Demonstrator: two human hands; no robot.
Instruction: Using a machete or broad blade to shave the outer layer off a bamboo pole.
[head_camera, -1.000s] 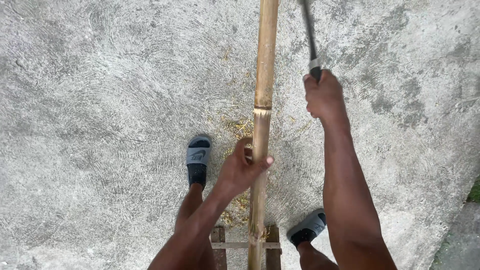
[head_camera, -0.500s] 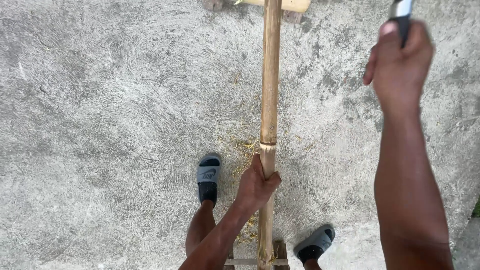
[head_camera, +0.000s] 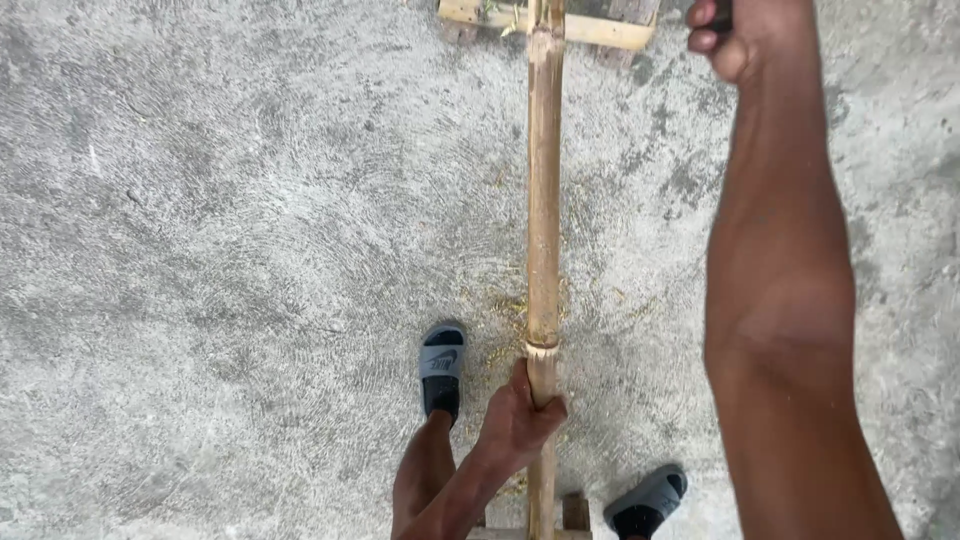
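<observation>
Long tan bamboo pole lies across wooden supports.

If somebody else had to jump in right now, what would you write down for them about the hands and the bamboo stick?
Left hand: wrapped around the bamboo pole, just below one of its rings.
Right hand: raised high at the top edge of the picture, closed on a dark handle; the rest of that tool is out of view.
Pole: runs straight away from the person, far end on a wooden frame, near end by another wooden piece at the feet.
Done: yellowish shavings lie on the concrete beside the pole.
Left: cannot tell how much; the pole looks whole.
</observation>
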